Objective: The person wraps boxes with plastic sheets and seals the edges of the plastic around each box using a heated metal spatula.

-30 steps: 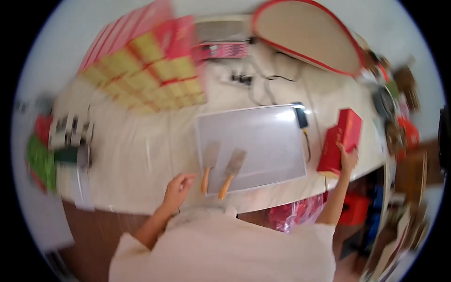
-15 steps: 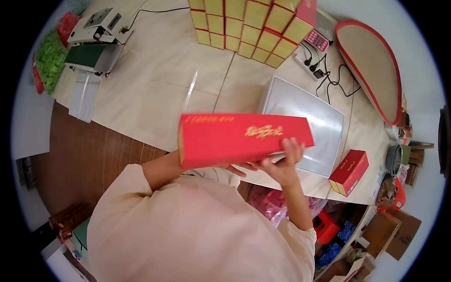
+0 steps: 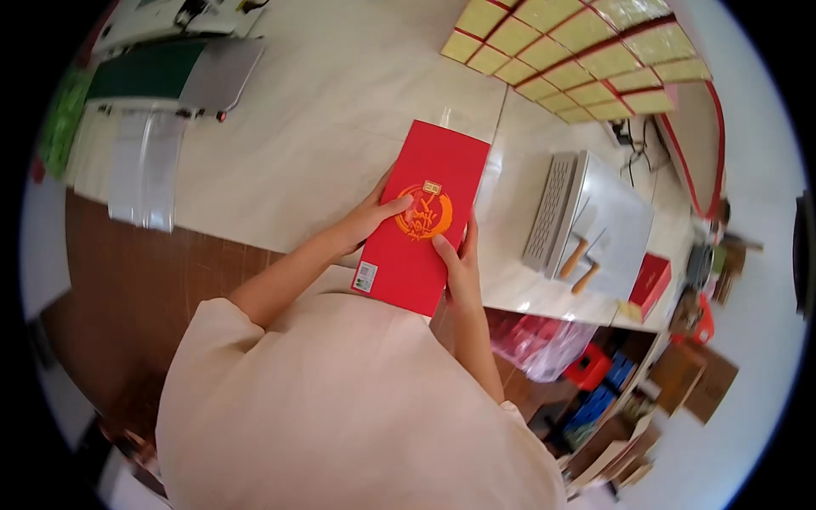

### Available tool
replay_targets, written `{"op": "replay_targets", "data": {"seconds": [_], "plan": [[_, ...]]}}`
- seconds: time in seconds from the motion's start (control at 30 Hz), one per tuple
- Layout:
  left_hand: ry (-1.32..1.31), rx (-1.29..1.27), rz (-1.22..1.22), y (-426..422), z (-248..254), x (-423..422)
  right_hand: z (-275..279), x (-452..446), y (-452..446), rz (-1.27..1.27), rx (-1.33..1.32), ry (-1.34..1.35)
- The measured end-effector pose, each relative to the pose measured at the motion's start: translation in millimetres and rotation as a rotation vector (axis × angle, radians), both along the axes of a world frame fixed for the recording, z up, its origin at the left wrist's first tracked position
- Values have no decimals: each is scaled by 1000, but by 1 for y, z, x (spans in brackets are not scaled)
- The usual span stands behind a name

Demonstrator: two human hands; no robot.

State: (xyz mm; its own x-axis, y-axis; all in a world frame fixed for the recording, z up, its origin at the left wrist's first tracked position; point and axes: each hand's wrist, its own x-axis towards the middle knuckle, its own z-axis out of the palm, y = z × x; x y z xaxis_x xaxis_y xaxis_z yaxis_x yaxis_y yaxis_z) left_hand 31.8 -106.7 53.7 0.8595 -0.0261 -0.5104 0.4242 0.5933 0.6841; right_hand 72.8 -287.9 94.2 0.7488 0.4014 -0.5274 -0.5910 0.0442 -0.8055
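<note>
Right now, both hands are pinching a red box between them

Clearly, the red box (image 3: 410, 268) is sitting between the left hand (image 3: 371, 217) and the right hand (image 3: 461, 259), with its printed broad face showing. The left hand is closing on the left long edge, its thumb lying over the face and touching the upper left of the round orange emblem (image 3: 423, 223). The right hand is holding the opposite long edge, lower down, its thumb pressing on the face just below and right of the emblem. Most fingers are curling out of sight at the side or behind, so their exact placing is not visible. Beyond both hands, the upper end is projecting and leaning rightward; the lower end, with a white sticker (image 3: 365, 275) at its left corner, is pointing toward the person's chest.

To the right, two wooden-handled spatulas (image 3: 573, 257) (image 3: 585, 278) are lying on a grey metal surface (image 3: 616, 217). Just beside it, a smaller red carton (image 3: 652, 282) is resting on the table (image 3: 314, 127).
</note>
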Motion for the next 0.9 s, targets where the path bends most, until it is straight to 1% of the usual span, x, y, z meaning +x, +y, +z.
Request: {"op": "replay_targets", "data": {"seconds": [0.07, 0.1, 0.13, 0.17, 0.2, 0.23, 0.27, 0.33, 0.37, 0.4, 0.47, 0.5, 0.57, 0.7, 0.77, 0.8, 0.87, 0.9], "plan": [[-6, 2, -58, 11, -21, 3, 4, 0, 9, -26, -87, 91], [22, 145, -110, 14, -27, 6, -5, -4, 11, -58, -100, -31], [47, 287, -154, 18, -38, 8, -25, -5, 10, -90, -116, -39], [38, 272, -181, 24, -63, 11, -49, -3, 8, -35, -333, -317], [-77, 639, -266, 35, -98, 15, -62, 0, 11, 31, -553, -589], [-200, 1006, -338, 43, -122, 18, -62, 4, 19, 88, -780, -809], [-205, 995, -350, 49, -132, 19, -63, 8, 28, 81, -794, -802], [-103, 1429, -158, 59, -148, 12, -64, 12, 48, 102, -939, -714], [-116, 1551, -124, 68, -162, 9, -63, 14, 59, 114, -1007, -693], [-106, 1550, -140, 75, -169, 4, -70, 14, 66, 119, -1006, -676], [-25, 1718, -88, 85, -182, -1, -84, 18, 77, 116, -1091, -820], [-24, 1720, -94, 87, -188, -2, -91, 20, 81, 115, -1090, -815], [12, 1777, -187, 91, -199, -8, -103, 19, 87, 138, -1138, -826], [-12, 1786, -185, 93, -208, -12, -107, 16, 95, 129, -1207, -839], [-35, 1845, -228, 92, -208, -11, -110, 18, 94, 115, -1216, -901], [-30, 1838, -223, 91, -205, -10, -110, 19, 94, 123, -1219, -906], [-112, 1786, -224, 88, -199, -11, -109, 18, 94, 135, -1232, -895], [-101, 1780, -221, 87, -199, -11, -110, 17, 93, 147, -1233, -897]]}}
